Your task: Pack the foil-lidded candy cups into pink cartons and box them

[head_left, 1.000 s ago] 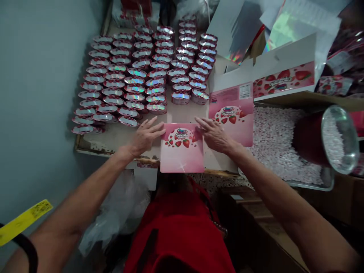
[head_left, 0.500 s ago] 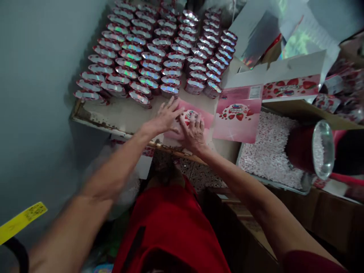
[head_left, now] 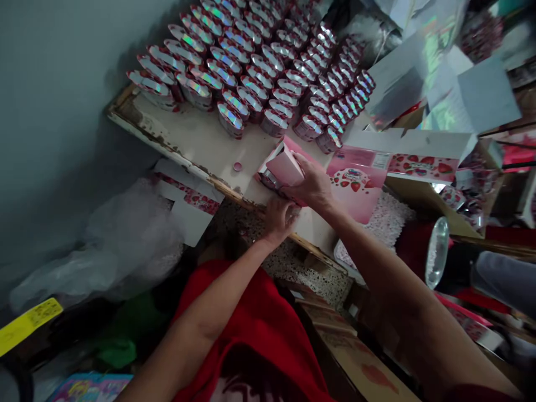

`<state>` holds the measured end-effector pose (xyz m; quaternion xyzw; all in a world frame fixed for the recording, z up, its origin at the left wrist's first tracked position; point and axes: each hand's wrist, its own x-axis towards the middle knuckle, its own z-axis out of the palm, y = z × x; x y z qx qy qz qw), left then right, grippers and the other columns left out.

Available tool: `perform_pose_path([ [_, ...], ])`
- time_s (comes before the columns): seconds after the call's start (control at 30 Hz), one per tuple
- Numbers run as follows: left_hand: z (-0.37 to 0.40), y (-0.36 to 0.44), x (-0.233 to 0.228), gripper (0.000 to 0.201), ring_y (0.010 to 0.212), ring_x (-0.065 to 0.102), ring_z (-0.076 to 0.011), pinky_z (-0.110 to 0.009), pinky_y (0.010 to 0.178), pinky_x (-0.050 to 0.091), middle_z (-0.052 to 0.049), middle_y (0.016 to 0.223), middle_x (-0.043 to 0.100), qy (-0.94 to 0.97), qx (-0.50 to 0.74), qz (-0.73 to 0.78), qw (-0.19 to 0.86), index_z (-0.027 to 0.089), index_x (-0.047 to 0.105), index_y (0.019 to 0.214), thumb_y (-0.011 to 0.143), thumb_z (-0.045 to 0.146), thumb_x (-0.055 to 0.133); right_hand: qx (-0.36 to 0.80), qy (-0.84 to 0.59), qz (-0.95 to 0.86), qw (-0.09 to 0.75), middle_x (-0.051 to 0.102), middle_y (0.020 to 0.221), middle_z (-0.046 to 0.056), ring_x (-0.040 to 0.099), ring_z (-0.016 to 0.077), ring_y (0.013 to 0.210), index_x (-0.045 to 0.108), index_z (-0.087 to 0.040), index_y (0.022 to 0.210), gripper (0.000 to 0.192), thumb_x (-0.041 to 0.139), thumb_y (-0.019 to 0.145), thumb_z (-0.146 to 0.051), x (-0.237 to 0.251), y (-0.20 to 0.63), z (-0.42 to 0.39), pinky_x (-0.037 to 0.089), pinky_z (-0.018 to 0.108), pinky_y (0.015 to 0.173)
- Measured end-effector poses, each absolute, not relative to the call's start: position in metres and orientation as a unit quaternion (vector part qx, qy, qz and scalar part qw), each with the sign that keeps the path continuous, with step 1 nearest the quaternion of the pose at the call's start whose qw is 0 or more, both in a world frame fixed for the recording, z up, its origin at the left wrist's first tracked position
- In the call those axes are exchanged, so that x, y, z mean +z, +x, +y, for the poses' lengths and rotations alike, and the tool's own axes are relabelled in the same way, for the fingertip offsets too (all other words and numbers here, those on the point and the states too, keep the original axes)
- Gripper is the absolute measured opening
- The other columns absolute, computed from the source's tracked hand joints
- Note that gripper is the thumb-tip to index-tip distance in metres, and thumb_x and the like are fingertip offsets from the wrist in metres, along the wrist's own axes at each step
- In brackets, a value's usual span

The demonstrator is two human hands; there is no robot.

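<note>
Pink carton [head_left: 286,166] gripped by both hands on worn table [head_left: 201,142].

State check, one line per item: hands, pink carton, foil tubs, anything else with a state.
pink carton: partly folded up, lifted at the table edge
right hand: gripping the carton from above
left hand: under the carton at the table edge, grip unclear
foil-topped tubs: sealed, upright, in rows
flat carton blank: unfolded, lying flat
pellet tray: filled

bare tabletop [head_left: 196,142] left of the pink carton [head_left: 287,166] seems passable, with foil-lidded tubs [head_left: 268,67] crowding the far side.
</note>
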<state>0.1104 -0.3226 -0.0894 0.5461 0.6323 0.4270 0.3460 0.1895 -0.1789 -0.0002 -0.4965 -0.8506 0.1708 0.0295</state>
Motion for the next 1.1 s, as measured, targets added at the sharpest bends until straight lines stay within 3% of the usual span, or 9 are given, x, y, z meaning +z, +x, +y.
perform_pose_path([
  [0.27, -0.324, 0.104, -0.1, 0.033, 0.117, 0.057, -0.0302, -0.047, 0.107, 0.047, -0.01, 0.116, 0.068, 0.577, 0.401, 0.623, 0.342, 0.023, 0.071, 0.115, 0.082, 0.017, 0.074, 0.134, -0.463, -0.876, 0.008, 0.044, 0.169, 0.009, 0.046, 0.0402, 0.151, 0.027, -0.025, 0.17, 0.104, 0.076, 0.082, -0.05, -0.013, 0.192, -0.182, 0.045, 0.062, 0.119],
  [0.47, -0.326, 0.107, -0.101, 0.025, 0.116, 0.06, -0.0299, -0.048, 0.106, 0.049, -0.01, 0.114, 0.069, 0.568, 0.425, 0.609, 0.355, 0.022, 0.073, 0.11, 0.085, 0.023, 0.076, 0.109, -0.476, -0.872, -0.001, 0.043, 0.168, 0.015, 0.043, 0.0432, 0.151, 0.027, -0.022, 0.17, 0.104, 0.075, 0.083, -0.052, -0.018, 0.19, -0.189, 0.042, 0.064, 0.12],
  [0.57, -0.327, 0.09, -0.103, 0.017, 0.114, 0.064, -0.0264, -0.044, 0.103, 0.053, -0.011, 0.114, 0.069, 0.502, 0.482, 0.629, 0.346, 0.02, 0.07, 0.111, 0.096, 0.029, 0.068, 0.102, -0.483, -0.87, 0.008, 0.038, 0.17, 0.016, 0.037, 0.047, 0.154, 0.026, -0.023, 0.171, 0.107, 0.078, 0.081, -0.049, -0.021, 0.19, -0.198, 0.037, 0.069, 0.122],
  [0.67, -0.312, 0.049, -0.104, 0.038, 0.124, 0.062, -0.0276, -0.046, 0.106, 0.052, -0.017, 0.131, 0.065, 0.407, 0.518, 0.711, 0.248, 0.018, 0.061, 0.133, 0.102, 0.04, 0.063, 0.103, -0.49, -0.865, 0.016, 0.034, 0.171, 0.018, 0.034, 0.0501, 0.155, 0.027, -0.024, 0.171, 0.107, 0.08, 0.08, -0.044, -0.022, 0.188, -0.206, 0.035, 0.073, 0.121],
  [0.73, -0.292, 0.018, -0.104, 0.047, 0.137, 0.056, -0.0294, -0.052, 0.116, 0.046, -0.017, 0.144, 0.062, 0.456, 0.506, 0.701, 0.212, 0.021, 0.059, 0.14, 0.101, 0.047, 0.065, 0.1, -0.498, -0.861, 0.016, 0.032, 0.172, 0.019, 0.033, 0.0513, 0.154, 0.028, -0.024, 0.17, 0.106, 0.08, 0.08, -0.043, -0.023, 0.187, -0.208, 0.036, 0.074, 0.12],
  [0.87, -0.252, -0.023, -0.104, 0.04, 0.136, 0.059, -0.0273, -0.051, 0.121, 0.042, -0.009, 0.138, 0.07, 0.594, 0.454, 0.611, 0.259, 0.026, 0.067, 0.131, 0.1, 0.051, 0.065, 0.104, -0.489, -0.866, 0.022, 0.034, 0.17, 0.02, 0.034, 0.0486, 0.154, 0.03, -0.023, 0.169, 0.101, 0.078, 0.083, -0.043, -0.026, 0.188, -0.206, 0.035, 0.072, 0.122],
  [1.1, -0.244, -0.029, -0.12, 0.053, 0.129, 0.058, -0.0301, -0.048, 0.118, 0.042, -0.009, 0.132, 0.069, 0.632, 0.423, 0.605, 0.237, 0.026, 0.07, 0.122, 0.084, 0.06, 0.082, 0.119, -0.492, -0.862, 0.038, 0.035, 0.17, 0.02, 0.03, 0.0496, 0.156, 0.037, -0.024, 0.166, 0.089, 0.076, 0.087, -0.034, -0.028, 0.188, -0.213, 0.032, 0.074, 0.123],
])
